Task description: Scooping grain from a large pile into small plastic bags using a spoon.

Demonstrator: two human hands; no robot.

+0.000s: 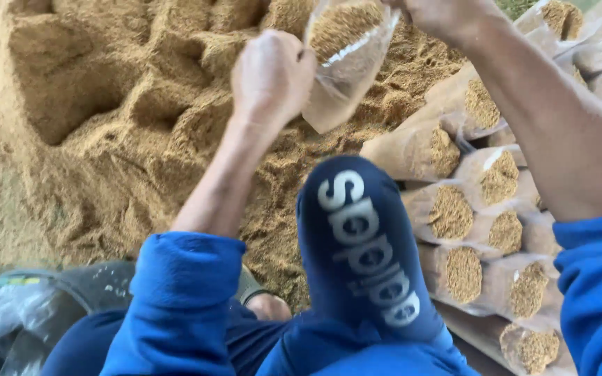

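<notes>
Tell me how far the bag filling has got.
Done: a stack of filled bags lies on its side at the right. In hand: the left hand and right hand hold a clear plastic bag, partly filled. Left: a large sawdust pile remains loose.

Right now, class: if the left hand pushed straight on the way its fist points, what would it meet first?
The left hand points up-right at the clear plastic bag of sawdust; it would probably press into the bag's side first, though depth is unclear.
</notes>
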